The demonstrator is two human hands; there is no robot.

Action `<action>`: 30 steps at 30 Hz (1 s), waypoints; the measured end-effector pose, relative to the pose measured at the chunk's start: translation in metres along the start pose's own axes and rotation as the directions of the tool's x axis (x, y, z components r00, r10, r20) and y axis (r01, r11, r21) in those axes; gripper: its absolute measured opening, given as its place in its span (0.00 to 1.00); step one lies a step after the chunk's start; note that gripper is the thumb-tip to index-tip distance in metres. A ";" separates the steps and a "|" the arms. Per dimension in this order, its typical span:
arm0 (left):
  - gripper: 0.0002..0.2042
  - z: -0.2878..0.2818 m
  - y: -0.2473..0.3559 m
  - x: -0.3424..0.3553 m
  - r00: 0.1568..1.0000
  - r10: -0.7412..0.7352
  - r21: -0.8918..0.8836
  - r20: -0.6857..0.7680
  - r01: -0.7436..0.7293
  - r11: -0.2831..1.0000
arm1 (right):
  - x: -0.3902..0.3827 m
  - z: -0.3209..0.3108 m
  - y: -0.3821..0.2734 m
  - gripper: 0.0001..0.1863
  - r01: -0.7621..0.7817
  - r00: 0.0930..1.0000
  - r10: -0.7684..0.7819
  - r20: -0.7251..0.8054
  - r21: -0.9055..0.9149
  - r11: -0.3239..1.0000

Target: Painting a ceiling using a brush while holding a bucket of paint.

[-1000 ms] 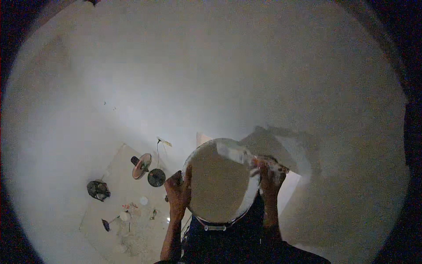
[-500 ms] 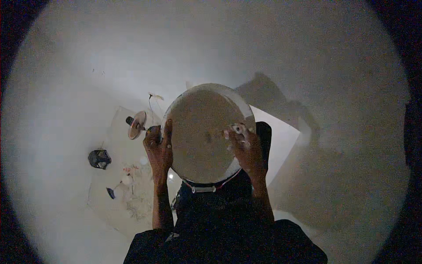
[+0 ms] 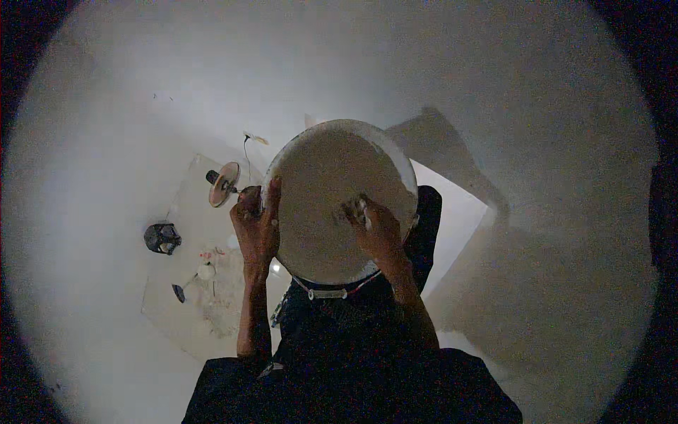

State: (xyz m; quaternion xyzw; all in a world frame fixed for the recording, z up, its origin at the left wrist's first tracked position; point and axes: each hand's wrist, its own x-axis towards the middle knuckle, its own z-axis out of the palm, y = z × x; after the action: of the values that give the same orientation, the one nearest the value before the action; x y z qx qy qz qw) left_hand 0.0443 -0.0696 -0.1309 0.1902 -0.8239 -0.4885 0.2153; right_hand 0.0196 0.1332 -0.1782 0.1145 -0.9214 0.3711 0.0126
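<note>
A round bucket (image 3: 318, 233) with a pale rim sits between my legs, its wire handle and white grip (image 3: 328, 293) hanging on my side. Brown covers its broad round top; whether that is a lid or contents I cannot tell. My left hand (image 3: 258, 222) grips the bucket's left side, thumb along the rim and fingers round the outside. Over the brown surface, right of centre, my right hand (image 3: 380, 230) is closed with fingertips down at a dark smudge. Something small and pale shows at its fingers, too unclear to name.
Left of the bucket lies a disc-shaped thing with a black knob (image 3: 224, 184), close to my left hand. A black object (image 3: 162, 239) and a small white-and-dark item (image 3: 205, 271) lie farther left, near a stained pale sheet (image 3: 169, 297). A white sheet (image 3: 452, 212) lies at right.
My right hand has moved from the right rim inward to the middle of the brown surface, its fingers now pointing down. My left hand keeps its hold. The whole view has shifted slightly.
</note>
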 end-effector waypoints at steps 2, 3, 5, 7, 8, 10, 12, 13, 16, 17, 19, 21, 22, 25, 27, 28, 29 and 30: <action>0.21 -0.002 -0.001 0.000 0.999 -0.049 0.009 0.005 0.049 0.999 | 0.002 -0.007 -0.002 0.13 0.003 0.997 -0.005 0.075 0.027 1.000; 0.21 -0.005 0.002 -0.001 1.000 -0.015 0.028 -0.013 0.016 0.999 | 0.002 -0.013 -0.006 0.13 0.008 0.999 -0.012 0.053 0.088 0.996; 0.21 -0.002 0.007 -0.003 1.000 0.022 0.038 -0.018 -0.021 0.999 | 0.002 -0.014 -0.001 0.13 0.006 1.000 -0.009 0.022 0.141 0.990; 0.20 -0.001 0.015 -0.007 0.999 -0.047 -0.070 0.016 0.048 0.996 | -0.002 -0.004 0.015 0.12 0.009 0.999 -0.010 0.040 0.019 1.000; 0.20 0.000 0.016 -0.007 0.999 -0.038 -0.073 0.023 0.040 0.997 | -0.004 -0.002 0.023 0.12 0.005 1.000 -0.006 0.030 0.018 1.000; 0.18 -0.004 0.007 -0.007 0.997 -0.064 0.098 0.039 0.060 0.993 | -0.004 0.008 0.033 0.12 0.071 0.997 -0.070 -0.013 0.182 0.981; 0.18 -0.006 0.011 -0.008 0.998 -0.063 0.058 0.022 0.061 0.996 | -0.005 -0.013 0.011 0.12 -0.006 1.000 0.003 0.009 0.351 0.936; 0.17 -0.004 0.014 -0.008 0.998 -0.061 0.010 0.009 0.061 0.998 | -0.005 -0.029 0.000 0.12 -0.083 0.997 0.074 0.039 0.500 0.862; 0.18 -0.003 0.011 -0.003 0.999 -0.026 0.021 0.045 0.025 0.999 | 0.000 -0.058 -0.008 0.12 0.074 0.987 -0.014 -0.162 0.367 0.927; 0.18 -0.002 0.015 -0.001 0.998 -0.024 0.019 0.050 0.023 1.000 | 0.003 -0.064 -0.009 0.12 0.072 0.986 -0.011 -0.166 0.366 0.928; 0.18 -0.002 0.028 0.002 0.991 -0.123 -0.008 0.048 0.124 0.992 | 0.012 -0.073 -0.009 0.13 0.077 0.969 0.009 -0.247 0.337 0.938; 0.18 -0.002 0.021 0.002 0.994 -0.107 -0.015 0.035 0.108 0.994 | 0.020 -0.081 0.004 0.13 -0.021 0.983 0.076 -0.168 0.307 0.951; 0.18 -0.001 0.018 0.004 0.996 -0.087 -0.024 0.026 0.088 0.996 | 0.024 -0.087 0.011 0.14 -0.117 0.984 0.147 -0.097 0.268 0.956; 0.18 -0.005 0.011 0.005 0.999 -0.007 -0.005 0.049 0.007 1.000 | 0.031 -0.097 0.018 0.14 0.001 0.987 0.059 -0.147 0.380 0.925; 0.18 -0.005 0.014 0.009 0.996 -0.069 0.033 0.054 0.067 0.997 | 0.039 -0.102 0.035 0.13 -0.024 0.996 0.067 -0.063 0.525 0.851; 0.18 -0.004 0.016 0.010 0.990 -0.129 0.078 0.060 0.124 0.989 | 0.043 -0.100 0.049 0.13 -0.026 0.996 0.069 -0.062 0.526 0.850; 0.18 -0.004 0.019 0.009 0.990 -0.129 0.078 0.060 0.125 0.989 | 0.047 -0.098 0.057 0.13 0.015 0.990 0.058 -0.128 0.503 0.864; 0.18 -0.004 0.023 0.009 0.990 -0.128 0.028 0.059 0.127 0.992 | 0.052 -0.098 0.062 0.14 0.053 0.980 0.046 -0.194 0.477 0.877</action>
State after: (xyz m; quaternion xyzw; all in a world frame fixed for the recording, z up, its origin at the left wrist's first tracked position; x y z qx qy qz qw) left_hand 0.0367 -0.0664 -0.1076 0.2301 -0.8222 -0.4967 0.1562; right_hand -0.0504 0.2331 -0.1434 0.0780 -0.7945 0.5973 0.0769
